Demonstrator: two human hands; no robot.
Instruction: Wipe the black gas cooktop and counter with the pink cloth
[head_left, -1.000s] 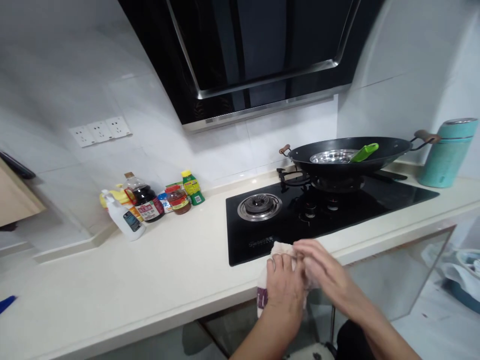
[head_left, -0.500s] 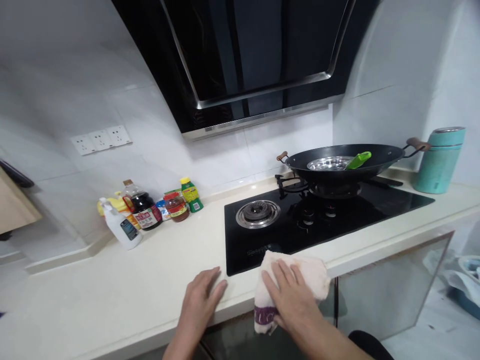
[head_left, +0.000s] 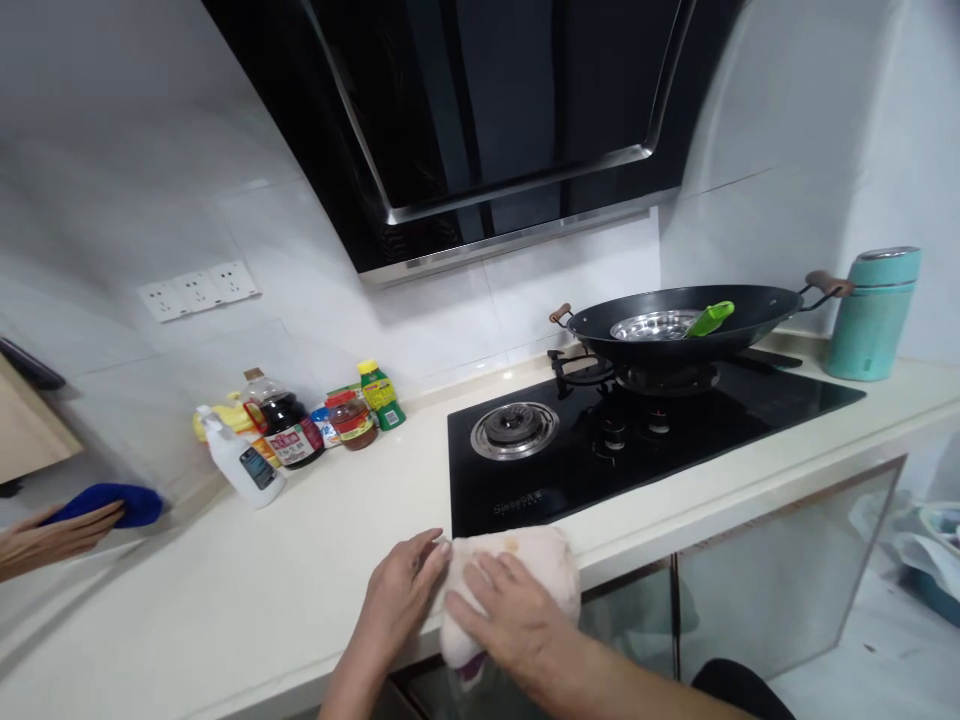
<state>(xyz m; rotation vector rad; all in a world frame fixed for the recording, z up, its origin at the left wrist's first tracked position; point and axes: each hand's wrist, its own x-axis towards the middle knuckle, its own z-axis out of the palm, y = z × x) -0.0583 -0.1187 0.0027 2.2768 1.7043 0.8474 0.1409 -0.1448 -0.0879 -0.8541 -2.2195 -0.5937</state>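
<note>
My right hand (head_left: 514, 615) presses a pale pink towel (head_left: 525, 555) with a purple band onto the counter's front edge, at the near left corner of the black gas stove (head_left: 517, 495). Its fingers rest spread over the folded towel, part of which hangs down over the edge. Close beside the towel's left side is my left hand (head_left: 401, 590), empty, with thumb and fingers apart on or just above the white counter (head_left: 300, 580). Whether its thumb touches the towel I cannot tell.
A black wok (head_left: 675, 320) with a steel strainer and a green handle sits at the stove's right. A teal flask (head_left: 874, 315) stands beyond it. Left are a white spray bottle (head_left: 244, 460) and several sauce containers. Another person's hand (head_left: 60, 535) holds a blue cloth (head_left: 124, 503).
My right hand has slid the towel left along the counter edge, up to my left hand. Another person's hand with a blue cloth has come into view at the left.
</note>
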